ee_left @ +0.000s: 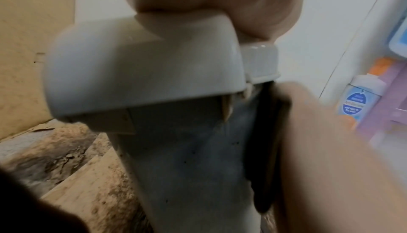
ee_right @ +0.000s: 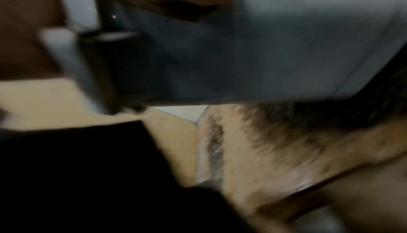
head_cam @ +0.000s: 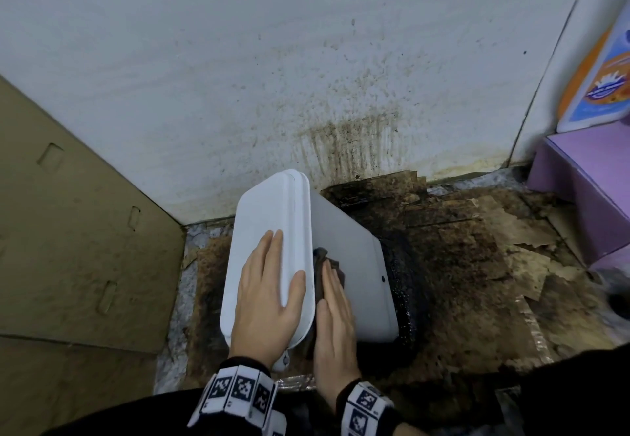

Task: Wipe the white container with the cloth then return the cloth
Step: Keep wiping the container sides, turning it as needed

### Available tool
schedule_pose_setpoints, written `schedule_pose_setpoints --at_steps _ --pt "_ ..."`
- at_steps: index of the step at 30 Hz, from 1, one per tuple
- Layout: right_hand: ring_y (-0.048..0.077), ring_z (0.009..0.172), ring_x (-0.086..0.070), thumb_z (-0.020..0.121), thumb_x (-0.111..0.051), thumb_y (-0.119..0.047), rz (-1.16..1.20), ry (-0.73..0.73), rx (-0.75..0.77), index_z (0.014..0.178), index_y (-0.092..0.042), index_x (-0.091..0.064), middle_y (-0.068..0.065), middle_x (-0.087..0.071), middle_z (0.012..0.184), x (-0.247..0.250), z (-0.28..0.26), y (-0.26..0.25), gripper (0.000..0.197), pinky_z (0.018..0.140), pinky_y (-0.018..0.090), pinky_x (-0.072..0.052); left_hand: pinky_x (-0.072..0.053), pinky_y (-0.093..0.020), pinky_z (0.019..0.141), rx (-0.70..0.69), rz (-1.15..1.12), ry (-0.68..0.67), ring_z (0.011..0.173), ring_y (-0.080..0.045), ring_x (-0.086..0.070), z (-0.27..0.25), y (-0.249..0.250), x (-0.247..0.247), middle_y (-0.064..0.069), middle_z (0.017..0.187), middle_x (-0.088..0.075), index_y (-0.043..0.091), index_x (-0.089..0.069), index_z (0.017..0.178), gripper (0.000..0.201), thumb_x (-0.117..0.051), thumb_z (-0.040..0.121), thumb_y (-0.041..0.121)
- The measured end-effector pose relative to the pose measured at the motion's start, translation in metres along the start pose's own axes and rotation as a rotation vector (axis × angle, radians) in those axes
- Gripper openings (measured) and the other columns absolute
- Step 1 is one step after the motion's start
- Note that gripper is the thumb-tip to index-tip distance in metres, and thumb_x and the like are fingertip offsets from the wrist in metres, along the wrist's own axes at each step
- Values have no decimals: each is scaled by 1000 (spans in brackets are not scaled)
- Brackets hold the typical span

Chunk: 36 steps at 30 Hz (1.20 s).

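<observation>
The white container [head_cam: 351, 265] stands on the stained floor [head_cam: 477, 265] near the wall. The left hand [head_cam: 269, 302] lies flat-fingered on its lid [head_cam: 262, 227]; the right hand [head_cam: 335, 326] presses the dark cloth [head_cam: 324, 261] against its side, fingers straight. Smooth, stiff plastic, probably light and slippery: bracing the lid seems wise.

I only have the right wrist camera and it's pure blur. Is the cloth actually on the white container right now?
Observer: Yes. In the head view the right hand presses the dark cloth flat against the side of the white container.
Operator: What's the left hand doing?
Observer: The left hand lies flat on the lid, thumb over its edge.
Operator: Anything off to the right?
Observer: A purple box by the wall, with a labelled bottle on top.
</observation>
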State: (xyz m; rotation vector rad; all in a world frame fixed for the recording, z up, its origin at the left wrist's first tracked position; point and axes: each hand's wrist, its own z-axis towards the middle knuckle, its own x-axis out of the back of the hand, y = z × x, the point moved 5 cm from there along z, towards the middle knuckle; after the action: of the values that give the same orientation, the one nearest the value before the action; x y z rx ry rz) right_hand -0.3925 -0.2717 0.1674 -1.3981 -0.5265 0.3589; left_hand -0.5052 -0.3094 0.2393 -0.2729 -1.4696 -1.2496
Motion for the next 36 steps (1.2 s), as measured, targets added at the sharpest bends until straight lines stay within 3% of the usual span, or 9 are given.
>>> schedule_pose_setpoints --at_steps 4,7,10,13,16,22,27,32,36 --pt "1 151 -15 106 -19 -36 -103 -50 11 153 -41 -20 -23 -18 163 25 9 62 47 121 19 -8 -19 -36 125 6 -5 -5 153 -5 -13 -1 -2 3 11 166 -20 28 -21 160 68 -36 98 53" --pt "4 152 -14 109 -24 -25 -28 37 -254 145 -46 -21 -18 -17 162 46 12 129 41 124 23 -6 -18 -35 125 17 -23 -10 152 -4 -13 -2 -3 5 12 165 -19 29 -21 159 68 -36 98 53" --pt "9 151 -14 110 -22 -19 19 86 -493 150 -35 -15 -5 -15 166 58 11 171 44 126 33 -5 -19 -38 125 17 -26 -13 152 -5 -14 -2 -1 4 12 165 -19 29 -21 159 68 -36 98 54" --pt "15 151 -17 109 -23 -21 15 153 -571 157 -23 -20 1 -20 166 55 12 170 48 126 37 -8 -21 -40 124 17 -18 -7 152 -6 -14 -2 1 2 11 165 -20 29 -21 159 67 -37 98 53" --pt "17 149 -23 98 -27 -35 41 240 -578 155 -22 -29 3 -29 163 41 15 130 59 125 37 -12 -21 -40 124 12 -16 -10 152 -6 -14 -1 4 2 11 166 -19 30 -20 159 67 -37 98 52" --pt "-9 148 -13 98 -24 -38 204 76 -204 152 -39 -32 -29 -21 159 -3 16 5 55 121 23 -11 -21 -39 124 2 3 -7 153 -7 -14 2 4 -2 9 166 -20 27 -20 160 68 -35 99 53" --pt "0 150 -17 105 -18 -38 -103 -13 56 156 -33 -22 -20 -22 163 12 11 17 51 120 20 -11 -20 -39 124 10 -7 -14 153 -6 -13 1 4 -1 10 166 -19 28 -20 160 68 -35 98 54" --pt "1 150 -18 104 -23 -40 -16 35 -185 147 -47 -24 -18 -24 162 40 16 107 43 124 24 -11 -19 -38 124 16 -10 -7 152 -6 -14 -1 1 3 11 166 -20 29 -21 159 67 -36 98 53" --pt "9 151 -17 110 -24 -24 -2 88 -418 154 -31 -21 -4 -21 165 57 14 161 45 125 29 -8 -20 -37 124 14 -17 -12 152 -5 -15 -1 4 3 12 165 -20 29 -21 159 67 -36 98 53"
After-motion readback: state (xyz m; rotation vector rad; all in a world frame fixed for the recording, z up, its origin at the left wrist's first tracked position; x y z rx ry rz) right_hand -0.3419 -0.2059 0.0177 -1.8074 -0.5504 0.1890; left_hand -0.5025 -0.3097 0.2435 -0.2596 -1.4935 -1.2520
